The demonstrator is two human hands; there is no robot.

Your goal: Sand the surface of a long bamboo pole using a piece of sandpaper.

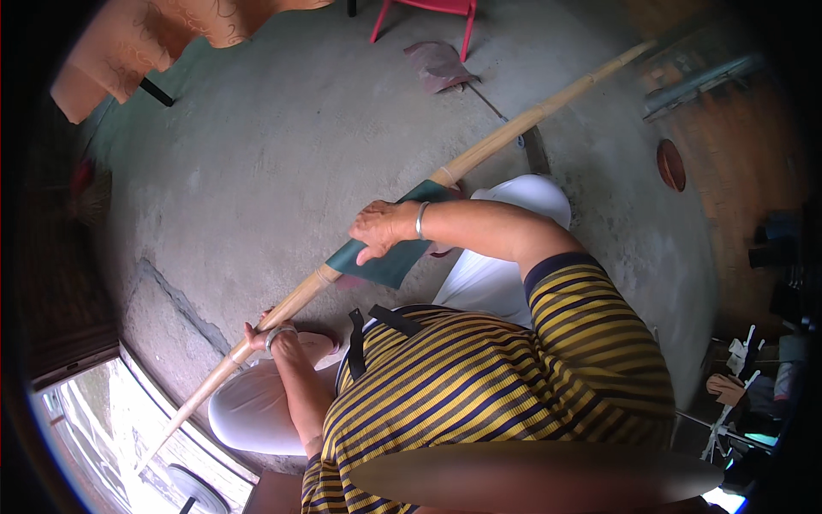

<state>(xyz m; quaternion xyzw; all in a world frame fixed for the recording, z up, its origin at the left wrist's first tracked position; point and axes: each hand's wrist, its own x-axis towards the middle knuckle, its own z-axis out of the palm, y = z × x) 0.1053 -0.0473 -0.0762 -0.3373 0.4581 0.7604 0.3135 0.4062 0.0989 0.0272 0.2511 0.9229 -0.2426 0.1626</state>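
A long pale bamboo pole [492,151] slants across my lap, from the bright doorway at lower left to the far upper right. My left hand [272,332], with a bangle at its wrist, is closed around the pole's lower left part. Farther up, my right hand [383,230] presses a dark green flexible sheet [390,263] over the pole, its fingers curled on top. The sheet is draped across the pole and hangs down on the near side; whether it is cloth or sandpaper I cannot tell. The pole underneath it is hidden.
A reddish dustpan-like piece [441,67] with a thin handle lies on the concrete floor ahead, near a pink-red chair [428,4]. An orange-draped table [163,38] stands at upper left. At right are a round brown basket [671,164] and cluttered stands [728,394].
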